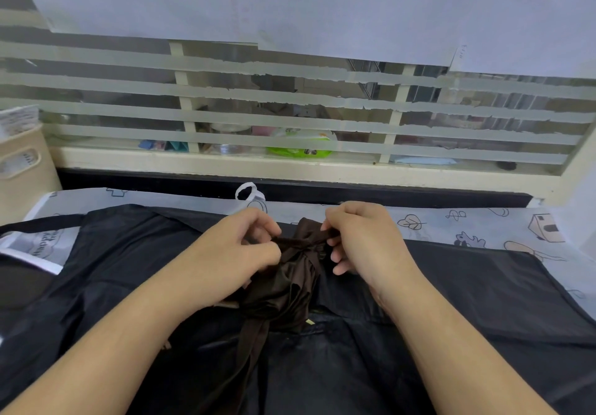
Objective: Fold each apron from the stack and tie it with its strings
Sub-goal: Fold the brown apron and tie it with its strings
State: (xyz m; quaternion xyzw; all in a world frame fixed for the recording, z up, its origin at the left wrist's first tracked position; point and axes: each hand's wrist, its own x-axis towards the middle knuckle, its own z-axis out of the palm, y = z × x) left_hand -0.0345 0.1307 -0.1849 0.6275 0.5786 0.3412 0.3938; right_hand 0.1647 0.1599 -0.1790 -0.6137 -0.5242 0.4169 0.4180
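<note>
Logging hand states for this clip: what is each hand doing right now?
Left hand: fingers pinch the brown apron's string at the knot.
Right hand: fingers pinch the same string from the other side.

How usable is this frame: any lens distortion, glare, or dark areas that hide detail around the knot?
Head view: wide-angle bending curves the cream window ledge and slats; light is soft and even, without hard shadows; faint sheen on the bundled dark brown satin apron; the flat black apron beneath reads nearly featureless; left hand and right hand are sharp, pinching the brown strings.
</note>
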